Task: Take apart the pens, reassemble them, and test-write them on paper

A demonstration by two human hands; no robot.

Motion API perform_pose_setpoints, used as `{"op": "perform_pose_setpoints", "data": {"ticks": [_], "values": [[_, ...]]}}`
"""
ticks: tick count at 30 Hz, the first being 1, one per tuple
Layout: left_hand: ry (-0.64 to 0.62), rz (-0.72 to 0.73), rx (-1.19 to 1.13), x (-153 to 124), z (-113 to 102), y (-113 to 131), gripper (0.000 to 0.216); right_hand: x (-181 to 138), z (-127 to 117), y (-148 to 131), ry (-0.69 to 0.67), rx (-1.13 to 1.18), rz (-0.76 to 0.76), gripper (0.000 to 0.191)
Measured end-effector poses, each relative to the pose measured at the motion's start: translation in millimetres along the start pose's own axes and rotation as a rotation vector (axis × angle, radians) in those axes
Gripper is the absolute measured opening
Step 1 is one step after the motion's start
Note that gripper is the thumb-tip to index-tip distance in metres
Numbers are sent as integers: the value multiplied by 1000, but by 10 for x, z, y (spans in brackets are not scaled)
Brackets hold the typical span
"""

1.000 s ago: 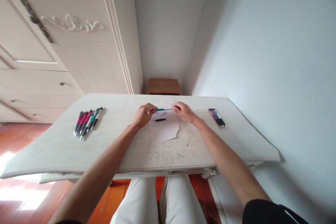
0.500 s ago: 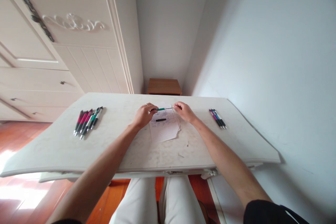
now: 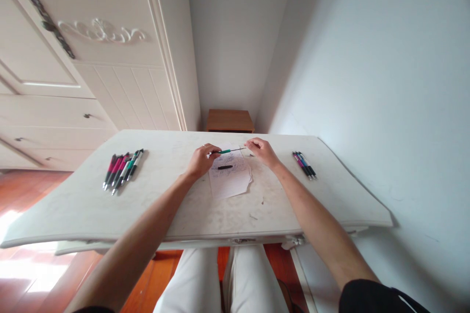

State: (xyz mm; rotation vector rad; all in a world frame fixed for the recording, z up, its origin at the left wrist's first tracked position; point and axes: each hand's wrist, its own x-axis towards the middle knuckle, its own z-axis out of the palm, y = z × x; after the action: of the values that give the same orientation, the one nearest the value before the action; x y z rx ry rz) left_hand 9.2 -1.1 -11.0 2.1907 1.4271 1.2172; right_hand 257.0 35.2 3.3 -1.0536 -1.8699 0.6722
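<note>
Above scribbled white paper (image 3: pixel 229 187) near the far edge of the white worktop (image 3: pixel 220 220), the left hand (image 3: pixel 201 160) grips a slim green plastic-looking pen barrel (image 3: pixel 225 151), while the right hand (image 3: pixel 263 150), now slightly farther off, bares more thin dark refill (image 3: pixel 238 149), its pinch's contents unclear.

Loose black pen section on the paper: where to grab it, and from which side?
Probably pinch the black pen section mid-length, from above and the near side, fingertips across its width. It's slim and lies roughly left-right on the paper, bare paper nearer the person; the left hand holds the green pen barrel just beyond.
</note>
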Motion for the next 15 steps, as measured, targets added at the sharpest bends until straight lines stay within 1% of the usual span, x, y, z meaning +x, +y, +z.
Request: {"op": "perform_pose_setpoints", "data": {"ticks": [3, 5, 8, 10, 13, 15], "values": [[23, -4, -17, 9, -6, -27, 13, 18, -86, 36, 30, -41, -2, 32], [40, -15, -23, 17, -8, -58, 13, 16, -136, 63, 30, -144, -23, 27], [59, -42, -19, 26, -6, -113, 14, -13, -160, 99, -45, -344, -40, 14], [55, -57, -2, 28, -2, -146, 15, -38, -142, 116, -115, -429, -44, 12], [26, -56, 34, 25, 5, -176, 15, -59, -97, 135, -189, -477, -53, 11], [17, -50, 54, 21, 7, -181, 16, -61, -70, 147, -212, -484, -60, 10]]}}
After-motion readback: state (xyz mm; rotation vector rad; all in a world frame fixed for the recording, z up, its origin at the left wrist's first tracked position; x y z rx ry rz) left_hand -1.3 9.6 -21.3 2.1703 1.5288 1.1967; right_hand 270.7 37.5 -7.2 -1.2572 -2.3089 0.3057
